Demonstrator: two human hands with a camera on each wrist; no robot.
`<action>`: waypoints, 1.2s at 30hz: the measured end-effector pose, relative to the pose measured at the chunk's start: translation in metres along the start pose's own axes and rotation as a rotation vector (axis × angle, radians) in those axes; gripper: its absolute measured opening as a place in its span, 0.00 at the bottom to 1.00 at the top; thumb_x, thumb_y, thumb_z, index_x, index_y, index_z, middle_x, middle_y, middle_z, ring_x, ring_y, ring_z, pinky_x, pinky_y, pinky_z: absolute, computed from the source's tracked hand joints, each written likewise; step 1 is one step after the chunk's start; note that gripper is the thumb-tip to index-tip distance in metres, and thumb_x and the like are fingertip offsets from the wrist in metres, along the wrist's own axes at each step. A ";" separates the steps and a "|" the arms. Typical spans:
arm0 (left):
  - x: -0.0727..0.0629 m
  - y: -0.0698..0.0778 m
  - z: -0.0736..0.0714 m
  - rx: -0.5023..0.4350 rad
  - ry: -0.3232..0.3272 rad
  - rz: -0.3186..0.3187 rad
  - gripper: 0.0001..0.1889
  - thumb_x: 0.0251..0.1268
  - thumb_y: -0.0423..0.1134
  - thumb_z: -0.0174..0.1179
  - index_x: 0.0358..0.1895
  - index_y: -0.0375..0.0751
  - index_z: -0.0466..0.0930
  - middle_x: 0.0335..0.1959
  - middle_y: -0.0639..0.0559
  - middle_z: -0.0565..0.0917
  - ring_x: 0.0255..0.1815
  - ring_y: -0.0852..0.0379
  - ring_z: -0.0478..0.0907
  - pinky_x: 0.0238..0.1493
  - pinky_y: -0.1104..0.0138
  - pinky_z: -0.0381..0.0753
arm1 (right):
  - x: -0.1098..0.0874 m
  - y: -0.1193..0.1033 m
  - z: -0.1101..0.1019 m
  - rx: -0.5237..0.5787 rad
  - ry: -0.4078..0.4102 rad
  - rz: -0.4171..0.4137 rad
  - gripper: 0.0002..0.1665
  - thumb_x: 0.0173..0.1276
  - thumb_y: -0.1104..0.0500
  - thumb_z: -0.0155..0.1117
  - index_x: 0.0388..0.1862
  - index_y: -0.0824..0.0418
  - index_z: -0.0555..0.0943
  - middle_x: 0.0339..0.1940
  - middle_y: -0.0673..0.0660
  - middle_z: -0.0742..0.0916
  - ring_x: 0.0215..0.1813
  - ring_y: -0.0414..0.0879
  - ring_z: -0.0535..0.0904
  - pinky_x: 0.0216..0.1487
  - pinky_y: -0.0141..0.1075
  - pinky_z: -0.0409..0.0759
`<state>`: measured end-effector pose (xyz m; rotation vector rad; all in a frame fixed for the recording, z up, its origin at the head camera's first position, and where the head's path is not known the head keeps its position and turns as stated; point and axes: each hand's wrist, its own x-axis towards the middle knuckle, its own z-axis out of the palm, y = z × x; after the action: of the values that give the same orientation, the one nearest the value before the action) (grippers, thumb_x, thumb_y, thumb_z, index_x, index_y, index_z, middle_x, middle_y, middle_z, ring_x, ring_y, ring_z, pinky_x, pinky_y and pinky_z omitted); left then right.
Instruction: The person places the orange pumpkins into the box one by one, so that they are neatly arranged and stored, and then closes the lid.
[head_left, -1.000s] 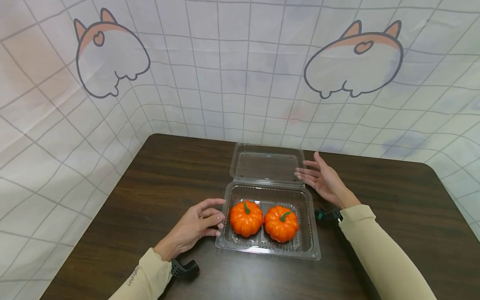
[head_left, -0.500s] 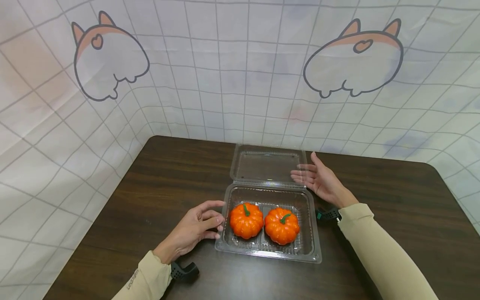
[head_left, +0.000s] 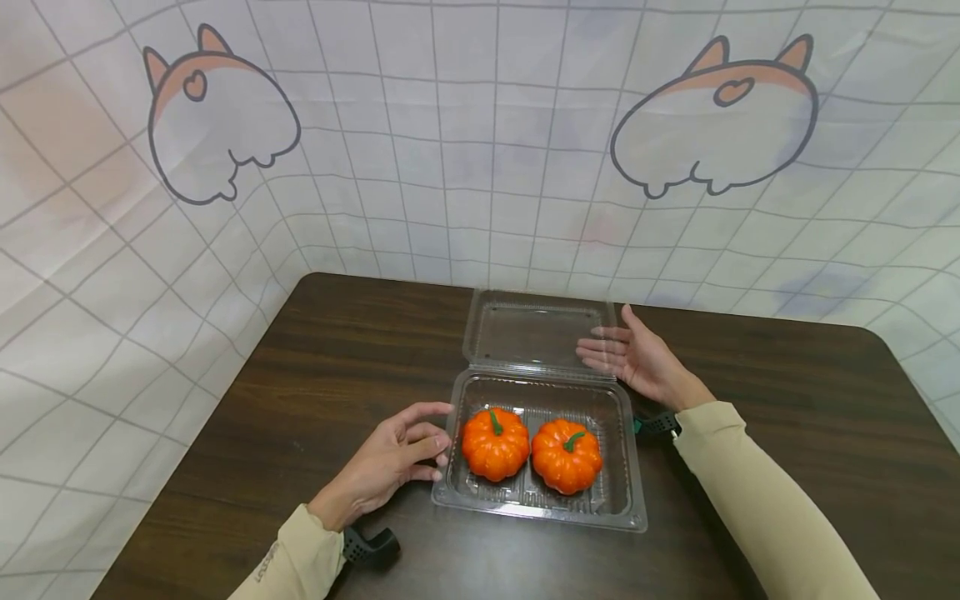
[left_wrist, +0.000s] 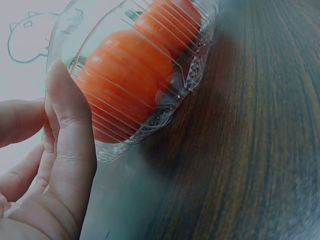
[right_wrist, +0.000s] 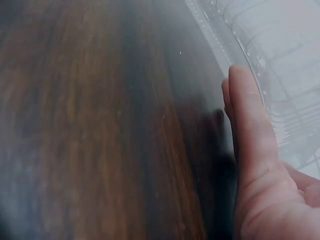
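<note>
Two orange toy pumpkins, the left one (head_left: 496, 444) and the right one (head_left: 566, 456), each with a green stem, sit side by side in a clear plastic clamshell container (head_left: 626, 517). Its hinged lid (head_left: 528, 329) lies folded back, away from me. My left hand (head_left: 393, 454) holds the container's left rim, thumb above and fingertips at the edge. In the left wrist view, a finger (left_wrist: 72, 130) meets the clear wall. At the lid's right edge, my right hand (head_left: 645, 358) has its fingers straight and its palm turned inward; the fingertips overlap the lid and show through it.
Everything stands on a dark wood-grain table (head_left: 322, 350) with rounded far corners. Behind and to the left hangs a white gridded cloth (head_left: 525, 150) with cartoon corgi prints. A black wrist strap (head_left: 371, 546) is on the left wrist and another (head_left: 656, 425) on the right.
My right hand has shifted slightly left, its fingers reaching further across the lid's right edge. The left hand, the container and the pumpkins have stayed in place.
</note>
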<state>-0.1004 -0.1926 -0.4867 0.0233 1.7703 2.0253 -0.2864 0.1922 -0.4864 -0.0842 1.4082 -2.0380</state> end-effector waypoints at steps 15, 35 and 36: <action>0.000 0.000 0.001 -0.011 0.005 0.001 0.31 0.72 0.38 0.66 0.74 0.42 0.65 0.42 0.53 0.84 0.36 0.59 0.82 0.38 0.69 0.89 | 0.002 -0.004 0.005 0.046 -0.039 -0.003 0.53 0.81 0.29 0.34 0.86 0.65 0.41 0.85 0.73 0.53 0.62 0.45 0.86 0.64 0.35 0.85; 0.000 0.001 0.002 -0.012 0.003 0.004 0.32 0.73 0.37 0.65 0.75 0.39 0.64 0.40 0.54 0.84 0.36 0.59 0.81 0.38 0.69 0.89 | -0.015 -0.032 0.018 -0.039 -0.061 -0.071 0.55 0.78 0.26 0.37 0.86 0.62 0.42 0.76 0.61 0.76 0.70 0.51 0.81 0.72 0.40 0.79; 0.000 0.001 0.002 -0.012 0.003 0.004 0.32 0.73 0.37 0.65 0.75 0.40 0.64 0.40 0.54 0.84 0.36 0.59 0.81 0.38 0.69 0.89 | -0.016 -0.033 0.019 -0.057 -0.056 -0.071 0.55 0.77 0.26 0.36 0.86 0.62 0.43 0.77 0.62 0.74 0.69 0.50 0.82 0.72 0.39 0.79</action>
<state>-0.0998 -0.1908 -0.4849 0.0203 1.7611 2.0395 -0.2820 0.1923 -0.4454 -0.2166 1.4473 -2.0376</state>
